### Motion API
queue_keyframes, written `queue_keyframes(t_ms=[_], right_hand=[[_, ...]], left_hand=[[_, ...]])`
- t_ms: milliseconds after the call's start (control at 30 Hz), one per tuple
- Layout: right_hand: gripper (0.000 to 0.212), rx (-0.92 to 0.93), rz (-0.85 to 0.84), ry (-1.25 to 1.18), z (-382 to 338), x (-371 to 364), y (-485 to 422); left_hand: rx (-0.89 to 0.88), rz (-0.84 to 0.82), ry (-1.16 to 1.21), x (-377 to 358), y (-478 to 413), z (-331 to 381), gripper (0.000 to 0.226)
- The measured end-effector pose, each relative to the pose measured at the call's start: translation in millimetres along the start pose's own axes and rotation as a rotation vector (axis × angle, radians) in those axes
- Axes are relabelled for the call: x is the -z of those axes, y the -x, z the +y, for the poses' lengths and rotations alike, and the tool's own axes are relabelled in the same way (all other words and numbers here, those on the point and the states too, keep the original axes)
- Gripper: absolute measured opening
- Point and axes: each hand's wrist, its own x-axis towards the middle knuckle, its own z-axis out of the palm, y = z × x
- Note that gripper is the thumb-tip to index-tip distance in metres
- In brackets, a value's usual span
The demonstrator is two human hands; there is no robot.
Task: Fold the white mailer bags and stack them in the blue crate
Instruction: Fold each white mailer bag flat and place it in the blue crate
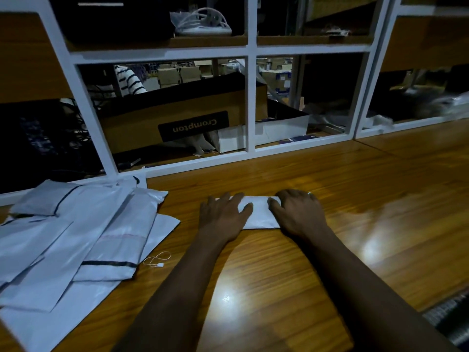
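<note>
Though apart, hands flat on mailer

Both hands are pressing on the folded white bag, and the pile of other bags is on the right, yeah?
Not quite. The left hand and right hand do press on the folded bag, but the pile of bags lies on the left, as the head view shows.

the left forearm and the right forearm were bare as far as the view showed them. the left hand and the right hand were bare too. a small pale ring glinted on one finger of the right hand.
</note>
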Motion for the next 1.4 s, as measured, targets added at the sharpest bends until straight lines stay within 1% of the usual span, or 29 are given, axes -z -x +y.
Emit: queue_keyframes(t_ms=[100,233,267,333,367,433,467,533,633,700,733,900,1000,1100,1200,1233,1267,1300,1333,1400], right_hand=[[0.087,0.022,0.043,0.000,-1.7,-4.0,-2.3],[0.079,0.073,0.033,0.014,-3.4,-0.4,1.0],[0.083,0.075,0.027,0.014,-3.3,0.2,2.0],[0.097,0.047,0.043,0.023,-1.8,0.1,3.2],[0.098,0.019,0.056,0.020,-0.9,0.9,3.6],[0.080,0.011,0.033,0.040,-3.9,7.2,5.9],[0.072,0.050,0.014,0.052,-7.4,9.5,6.6],[0.068,0.136,-0.028,0.050,-16.4,15.1,8.5],[0.062,0.190,-0.027,0.046,-24.9,15.5,11.1],[0.053,0.193,-0.016,0.033,-26.0,15.7,11.6],[0.050,0.187,-0.018,0.020,-25.0,16.2,11.2],[0.048,0.162,-0.065,0.017,-25.6,15.6,11.6],[0.054,0.147,-0.077,0.034,-14.3,15.6,13.4],[0.051,0.044,-0.100,0.033,3.9,13.3,18.3],[0.039,0.013,-0.017,0.033,0.0,12.2,24.5],[0.034,-0.012,0.041,0.025,-4.8,13.6,25.9],[0.032,-0.034,0.112,0.003,-10.0,15.6,27.0],[0.031,-0.051,0.157,-0.028,-14.2,20.0,27.0],[0.030,-0.067,0.200,-0.057,-16.2,26.0,26.8],[0.034,-0.159,0.210,-0.141,-16.0,34.2,24.1]], left_hand=[[0.005,-0.002,-0.024,1.4,-0.4,2.9,0.056],[0.009,-0.004,-0.014,-0.9,-1.4,3.7,0.057],[0.004,0.001,-0.019,-1.6,-1.0,3.4,0.057],[-0.018,0.044,-0.059,-2.7,2.9,4.0,0.062],[-0.043,0.069,-0.093,-2.9,5.6,5.2,0.064],[-0.097,0.082,-0.183,-5.8,9.9,9.2,0.060],[-0.121,0.089,-0.205,-6.8,12.0,12.8,0.059],[-0.141,0.104,-0.203,-3.8,18.2,23.1,0.065],[-0.214,0.123,-0.258,-3.0,19.3,28.0,0.048],[-0.280,0.116,-0.276,-2.5,17.0,25.5,0.045],[-0.282,0.108,-0.266,-1.7,15.2,24.6,0.044],[-0.277,0.137,-0.253,0.7,13.9,26.6,0.028],[-0.263,0.143,-0.240,-2.6,11.6,24.0,0.032],[-0.201,0.205,-0.147,-1.8,11.6,27.8,0.038],[-0.257,0.271,-0.111,-3.0,16.8,45.5,0.056],[-0.288,0.288,-0.117,-4.0,18.7,50.3,0.052],[-0.306,0.298,-0.132,-3.6,19.2,53.9,0.043],[-0.296,0.302,-0.147,-0.3,19.5,56.0,0.036],[-0.273,0.304,-0.157,3.6,19.2,56.7,0.034],[-0.231,0.322,-0.181,9.3,16.8,55.8,0.035]])
